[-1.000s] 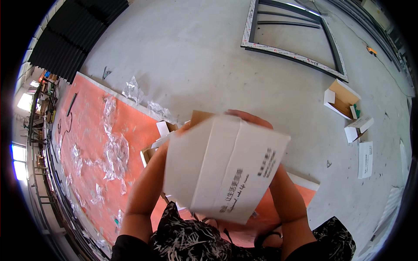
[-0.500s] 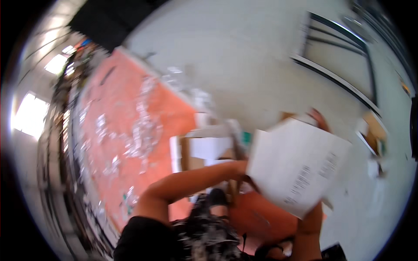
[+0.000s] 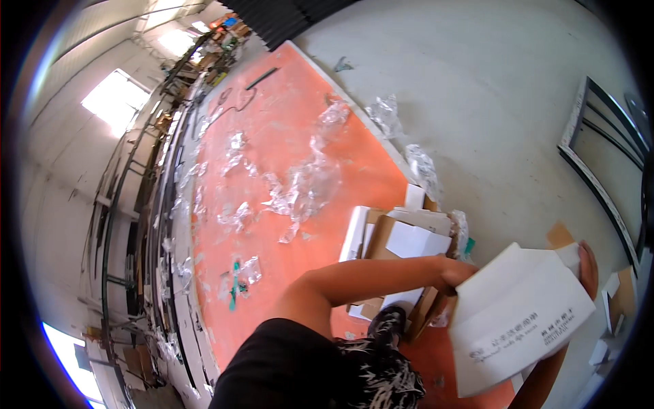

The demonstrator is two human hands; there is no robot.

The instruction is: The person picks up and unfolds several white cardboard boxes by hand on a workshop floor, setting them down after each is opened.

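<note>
A white cardboard box [image 3: 516,300] with dark print on its side is held in front of me at the lower right, tilted. My left hand [image 3: 458,274] is closed on its left edge, the fingers partly hidden behind the cardboard. At the far right edge, my right hand [image 3: 588,269] wraps round the box beside a raised brown flap [image 3: 560,236]. Just left of the box, below my left forearm and beyond it, lies a stack of flattened white and brown cartons [image 3: 417,238].
An orange board [image 3: 272,184] covers the floor to the left, strewn with crumpled clear plastic wrap [image 3: 310,187]. Green strapping [image 3: 235,286] lies on it. A dark metal frame [image 3: 599,184] and an opened carton [image 3: 618,300] are on the grey floor at right. Long bars and racks [image 3: 146,198] line the left wall.
My view has swung, so the floor and cartons appear farther right. The white box has shifted lower and to the right in the picture, still between both hands.
</note>
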